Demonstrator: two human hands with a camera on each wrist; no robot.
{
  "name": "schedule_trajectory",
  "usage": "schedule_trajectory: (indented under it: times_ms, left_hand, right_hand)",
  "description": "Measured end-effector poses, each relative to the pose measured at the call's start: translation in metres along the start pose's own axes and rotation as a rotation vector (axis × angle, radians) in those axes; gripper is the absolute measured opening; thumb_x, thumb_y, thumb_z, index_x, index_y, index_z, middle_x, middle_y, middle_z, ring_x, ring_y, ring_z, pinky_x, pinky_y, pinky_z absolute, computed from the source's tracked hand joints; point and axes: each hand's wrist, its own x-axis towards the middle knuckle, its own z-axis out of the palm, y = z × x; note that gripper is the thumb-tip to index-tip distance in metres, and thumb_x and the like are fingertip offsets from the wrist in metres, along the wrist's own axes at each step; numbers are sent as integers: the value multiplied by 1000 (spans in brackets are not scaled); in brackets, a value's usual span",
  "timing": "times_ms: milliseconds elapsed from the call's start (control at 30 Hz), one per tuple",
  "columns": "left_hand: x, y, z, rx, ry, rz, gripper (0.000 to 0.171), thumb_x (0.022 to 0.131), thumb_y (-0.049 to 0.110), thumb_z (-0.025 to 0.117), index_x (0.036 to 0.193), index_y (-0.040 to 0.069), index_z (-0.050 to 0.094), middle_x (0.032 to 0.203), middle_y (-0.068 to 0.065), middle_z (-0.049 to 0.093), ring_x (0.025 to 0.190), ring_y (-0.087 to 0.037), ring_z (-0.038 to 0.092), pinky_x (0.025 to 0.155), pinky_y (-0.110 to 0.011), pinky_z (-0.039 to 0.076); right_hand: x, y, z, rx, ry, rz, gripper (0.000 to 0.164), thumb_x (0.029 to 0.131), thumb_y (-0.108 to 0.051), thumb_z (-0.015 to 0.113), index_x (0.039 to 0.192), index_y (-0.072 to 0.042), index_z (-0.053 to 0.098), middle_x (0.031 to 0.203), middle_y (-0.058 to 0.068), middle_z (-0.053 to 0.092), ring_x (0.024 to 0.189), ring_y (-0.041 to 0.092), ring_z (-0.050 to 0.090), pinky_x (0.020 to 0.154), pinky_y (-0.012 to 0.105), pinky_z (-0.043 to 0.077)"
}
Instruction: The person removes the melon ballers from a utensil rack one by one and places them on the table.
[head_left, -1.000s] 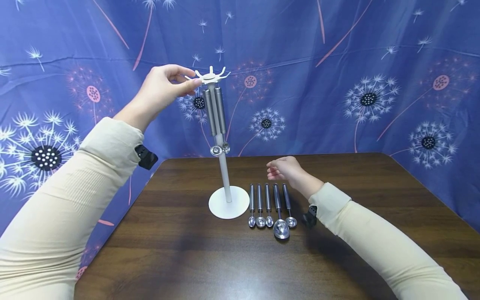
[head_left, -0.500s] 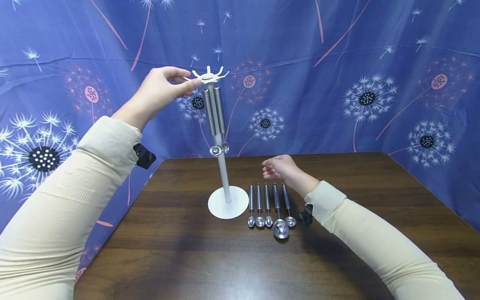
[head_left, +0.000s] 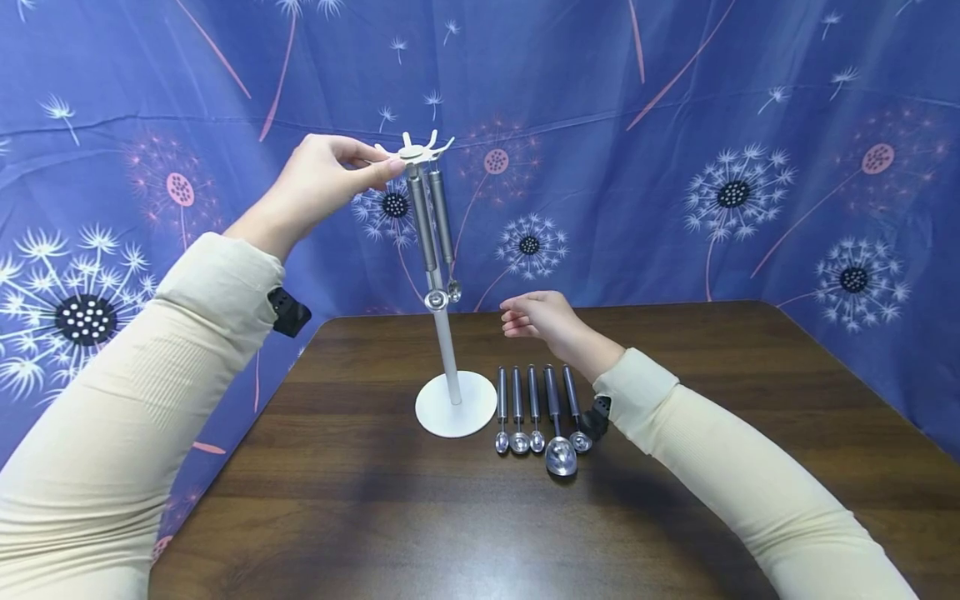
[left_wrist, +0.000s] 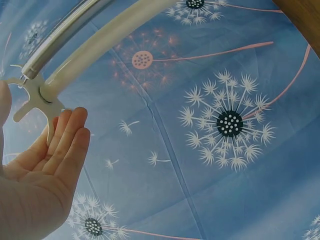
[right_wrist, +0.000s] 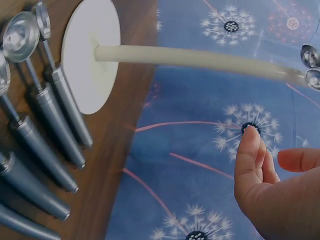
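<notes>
White hook crown (head_left: pixel 411 153) tops the post (head_left: pixel 446 354), w/ its round base (head_left: pixel 454 422) flat on the brown desk (head_left: pixel 337 500). L hand (head_left: pixel 321 175) is up at the crown, pinching a prong btwn thumb & fingers. R hand (head_left: pixel 547 318) is free, fingers loosely bent, mid-air to the R of the post, touching nothing. Two hung utensils (head_left: pixel 423 225) dangle from the crown, bowls down, close to the post; five more, the utensil row (head_left: pixel 517 396), lie on the desk just R of the base, handles pointing away from the person, big scoop (head_left: pixel 561 457) 4th from L.

Step in hand looks like steadying or turning the crown; can't tell which. IMO, to do it well: keep the pinch light & close to the prong's root, no pushing down or sideways, so the post doesn't tip. If turning, go slow, as the hung pair would prob. swing & clink. R hand is best kept off those bowls meanwhile.
</notes>
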Motion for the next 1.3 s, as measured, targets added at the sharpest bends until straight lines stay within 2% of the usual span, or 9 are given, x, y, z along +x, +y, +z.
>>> schedule_trajectory:
  times_ms: [67, 133, 267, 367, 467, 700, 933, 1100, 1300]
  left_hand:
    - [0, -1, -1, 1, 3, 17, 54, 87, 53, 66, 122, 12, 67, 91, 6, 70, 104, -12, 58, 97, -35, 43]
    - [0, -2, -2, -3, 6, 32, 53, 88, 52, 65, 122, 11, 67, 93, 6, 69, 100, -11, 58, 95, -34, 44]
    - [0, -5, -4, -11, 3, 60, 48, 90, 49, 64, 116, 10, 69, 88, 10, 68, 94, -9, 58, 86, -28, 44]
    - [0, -6, -6, -19, -7, 62, 47, 90, 49, 65, 115, 9, 70, 83, 12, 68, 90, -8, 58, 82, -25, 45]
    - [0, -6, -7, -27, -14, 56, 48, 89, 48, 66, 117, 8, 69, 80, 14, 69, 87, -6, 59, 81, -24, 46]
    - [-1, -6, -8, -36, -18, 51, 48, 90, 47, 66, 118, 7, 69, 80, 13, 69, 87, -6, 60, 83, -26, 46]
    - [-1, -8, -10, -44, -44, 59, 50, 90, 47, 65, 122, 8, 67, 81, 14, 69, 91, -8, 60, 90, -30, 47]
    - [-1, -9, -11, -73, -51, 64, 51, 91, 44, 65, 123, 5, 65, 80, 16, 69, 90, -6, 63, 99, -36, 48]
    - [1, -7, -5, -76, -39, 53, 53, 91, 47, 64, 123, 4, 65, 86, 10, 71, 90, -5, 65, 102, -38, 49]
  right_hand:
    - [0, -4, 3, 1, -9, -11, 32, 99, -7, 49, 125, 12, 55, 80, 4, 63, 68, 11, 66, 74, 24, 61]
    - [0, -7, 6, -4, -18, -21, 32, 100, -8, 49, 124, 11, 55, 82, 5, 64, 70, 12, 66, 80, 27, 61]
    - [0, -15, 11, 2, -21, -44, 30, 99, -7, 49, 123, 9, 56, 82, 5, 64, 70, 12, 66, 82, 29, 61]
    - [-1, -22, 15, 18, -18, -64, 30, 98, -6, 50, 123, 10, 56, 78, 3, 64, 68, 12, 66, 75, 25, 61]
    - [-1, -29, 18, 24, -15, -79, 30, 98, -7, 51, 123, 10, 56, 80, 4, 64, 69, 12, 66, 76, 25, 61]
    - [-5, -52, 27, 60, -46, -167, 31, 99, -11, 54, 128, 1, 57, 118, 20, 64, 96, 20, 68, 96, 32, 55]
    - [-6, -72, 39, 63, -140, -301, 36, 101, -15, 52, 135, -3, 53, 132, 16, 59, 120, 25, 59, 104, 31, 49]
    - [-5, -78, 51, 79, -173, -354, 38, 101, -12, 50, 138, -1, 51, 135, 17, 57, 121, 25, 59, 104, 29, 49]
    - [-2, -75, 56, 100, -100, -436, 35, 99, -8, 54, 133, 2, 55, 126, 20, 63, 108, 22, 66, 101, 30, 52]
